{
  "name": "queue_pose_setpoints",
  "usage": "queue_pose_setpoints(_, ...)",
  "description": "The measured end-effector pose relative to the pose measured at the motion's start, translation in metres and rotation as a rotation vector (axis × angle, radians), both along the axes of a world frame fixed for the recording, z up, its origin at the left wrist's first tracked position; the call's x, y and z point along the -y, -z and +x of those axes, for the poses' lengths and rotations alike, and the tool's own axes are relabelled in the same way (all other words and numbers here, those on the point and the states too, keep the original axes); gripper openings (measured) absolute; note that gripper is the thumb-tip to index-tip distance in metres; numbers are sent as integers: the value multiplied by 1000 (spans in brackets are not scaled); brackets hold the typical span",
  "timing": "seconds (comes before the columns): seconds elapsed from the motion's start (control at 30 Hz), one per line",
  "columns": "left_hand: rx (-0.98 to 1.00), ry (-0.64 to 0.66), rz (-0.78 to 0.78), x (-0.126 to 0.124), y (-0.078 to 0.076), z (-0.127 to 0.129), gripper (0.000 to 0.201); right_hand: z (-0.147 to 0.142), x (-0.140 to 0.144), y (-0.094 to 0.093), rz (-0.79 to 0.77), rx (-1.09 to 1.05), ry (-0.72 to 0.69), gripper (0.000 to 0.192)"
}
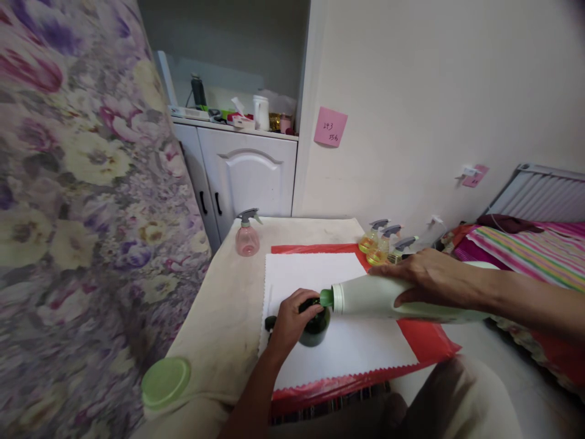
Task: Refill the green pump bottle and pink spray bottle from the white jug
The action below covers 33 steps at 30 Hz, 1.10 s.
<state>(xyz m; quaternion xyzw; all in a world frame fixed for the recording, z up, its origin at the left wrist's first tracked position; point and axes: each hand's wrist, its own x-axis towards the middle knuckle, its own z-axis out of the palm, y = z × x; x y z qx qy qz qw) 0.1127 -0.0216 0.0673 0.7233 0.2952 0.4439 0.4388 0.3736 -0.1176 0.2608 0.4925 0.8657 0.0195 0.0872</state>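
Observation:
My left hand (292, 320) is closed around the upper part of a dark green bottle (314, 332), which stands on a white sheet (356, 347). Tipped nearly level, a large pale green bottle (365, 297) is gripped from above by my right hand (423, 277). Its green spout (326, 297) meets the dark bottle's top beside my left fingertips; whether liquid is flowing I cannot tell. A small black piece (270, 323), partly hidden by my left hand, lies at the sheet's left edge.
A pink spray bottle (247, 241) stands at the table's back left; several spray bottles (377, 251) with yellow liquid are at the back right. A light green round lid (165, 382) sits at the near left corner. Red sheeting (425, 341) lies under the white sheet. A floral curtain (91, 213) hangs left.

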Motion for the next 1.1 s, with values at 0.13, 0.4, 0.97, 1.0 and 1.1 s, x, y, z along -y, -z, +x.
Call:
queue_pose_setpoints(0.13, 1, 3, 1, 0, 0, 0, 15, -3, 1, -2, 1, 12, 11, 50)
queue_pose_setpoints(0.4, 7, -6, 12, 0, 1, 0, 15, -6, 2, -5, 9, 23, 11, 50)
queue_pose_setpoints(0.97, -5, -1, -5, -1, 1, 0, 15, -4, 2, -3, 12, 5, 1, 49)
queue_pose_setpoints(1.0, -4, -2, -6, -2, 1, 0, 15, -4, 2, -3, 12, 8, 1, 49)
queue_pose_setpoints(1.1, -3, -1, -11, -2, 1, 0, 15, -4, 2, -3, 19, 11, 3, 49)
